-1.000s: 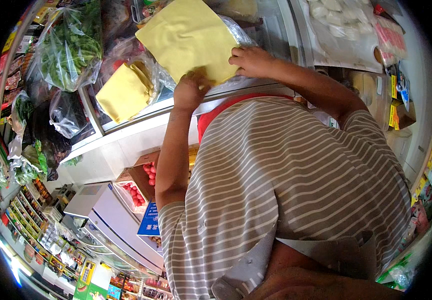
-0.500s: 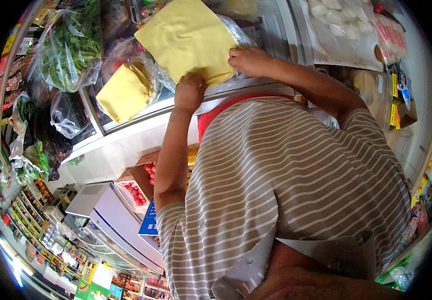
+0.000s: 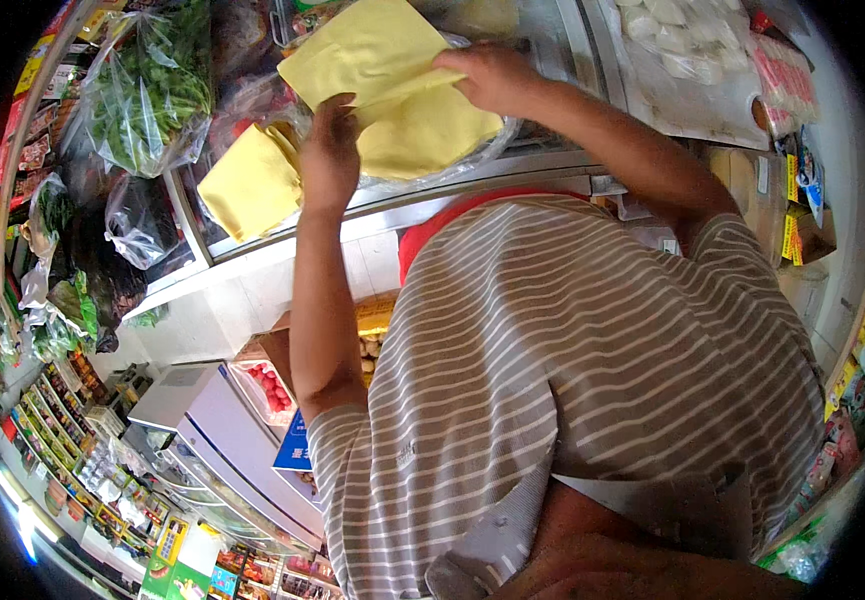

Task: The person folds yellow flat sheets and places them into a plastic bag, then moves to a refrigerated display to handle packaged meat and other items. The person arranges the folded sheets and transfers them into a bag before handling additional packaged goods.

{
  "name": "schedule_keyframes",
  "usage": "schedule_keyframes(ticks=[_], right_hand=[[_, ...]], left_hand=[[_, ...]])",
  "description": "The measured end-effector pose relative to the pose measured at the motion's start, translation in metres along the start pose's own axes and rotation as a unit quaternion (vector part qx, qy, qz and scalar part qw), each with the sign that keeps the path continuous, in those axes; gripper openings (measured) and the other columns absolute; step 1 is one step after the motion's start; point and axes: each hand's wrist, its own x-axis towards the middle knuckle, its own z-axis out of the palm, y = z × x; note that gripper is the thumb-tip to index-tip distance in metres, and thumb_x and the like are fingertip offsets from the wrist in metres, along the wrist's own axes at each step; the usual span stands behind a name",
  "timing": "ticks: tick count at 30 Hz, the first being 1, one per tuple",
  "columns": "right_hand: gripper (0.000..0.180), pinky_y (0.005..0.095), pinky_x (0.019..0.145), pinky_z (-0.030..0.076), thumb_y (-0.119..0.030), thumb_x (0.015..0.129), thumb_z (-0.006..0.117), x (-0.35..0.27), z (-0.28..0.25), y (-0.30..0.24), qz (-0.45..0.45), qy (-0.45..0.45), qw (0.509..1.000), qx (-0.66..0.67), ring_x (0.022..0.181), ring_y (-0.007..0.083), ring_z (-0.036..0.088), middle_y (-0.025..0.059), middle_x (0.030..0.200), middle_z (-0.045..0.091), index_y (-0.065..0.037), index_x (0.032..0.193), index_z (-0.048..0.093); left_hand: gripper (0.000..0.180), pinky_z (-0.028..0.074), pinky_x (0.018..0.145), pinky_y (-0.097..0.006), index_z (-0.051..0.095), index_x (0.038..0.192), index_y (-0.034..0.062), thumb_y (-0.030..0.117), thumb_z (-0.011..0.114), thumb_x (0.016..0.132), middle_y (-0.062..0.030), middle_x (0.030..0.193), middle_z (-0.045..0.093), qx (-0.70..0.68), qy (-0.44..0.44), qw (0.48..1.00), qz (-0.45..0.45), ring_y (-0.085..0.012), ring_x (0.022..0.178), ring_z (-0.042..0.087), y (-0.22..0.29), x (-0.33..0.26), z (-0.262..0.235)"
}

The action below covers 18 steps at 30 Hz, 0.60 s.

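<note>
A thin, flexible yellow tofu skin sheet is raised along its near edge and folding back from the stack below it. My left hand pinches its near left corner. At the near right corner, my right hand holds the same edge between thumb and fingers. Under it more yellow tofu skin lies in a clear plastic bag on the glass-topped counter. Just left of my left hand is a folded pile of tofu skin.
Leafy greens in a clear bag lie to the left, beside another plastic bag. At the right sits a white board with bagged white pieces. A metal counter edge runs close to my body. Boxes of red produce stand below.
Both hands have moved up and away from me, taking the sheet's near edge with them. The tofu skin beneath now shows.
</note>
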Motion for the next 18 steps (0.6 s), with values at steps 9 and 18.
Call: schedule_keyframes(ticks=[9,18], right_hand=[[0.035,0.0446,0.085,0.051,-0.005,0.085,0.058,-0.079,-0.09,-0.064,-0.137,-0.16,0.975,-0.077,0.102,0.0312,0.065,0.0113,0.105,0.071,-0.012,0.118,0.065],[0.023,0.0487,0.082,0.053,-0.016,0.091,0.058,-0.004,-0.001,0.014,0.048,-0.145,0.988,0.023,0.094,0.0389,0.067,0.0205,0.102,0.069,-0.005,0.109,0.067]], left_hand=[[0.029,0.052,0.087,-0.028,0.066,0.12,0.0047,-0.006,0.058,0.094,-0.0118,0.11,0.072,-0.035,-0.098,0.993,-0.055,-0.0202,0.099,0.069,0.064,-0.097,-0.04],[0.026,0.054,0.074,-0.034,0.071,0.105,0.0029,0.02,0.076,0.086,-0.0167,0.088,0.072,0.058,0.001,0.996,-0.074,-0.0259,0.079,0.071,-0.079,-0.029,0.015]])
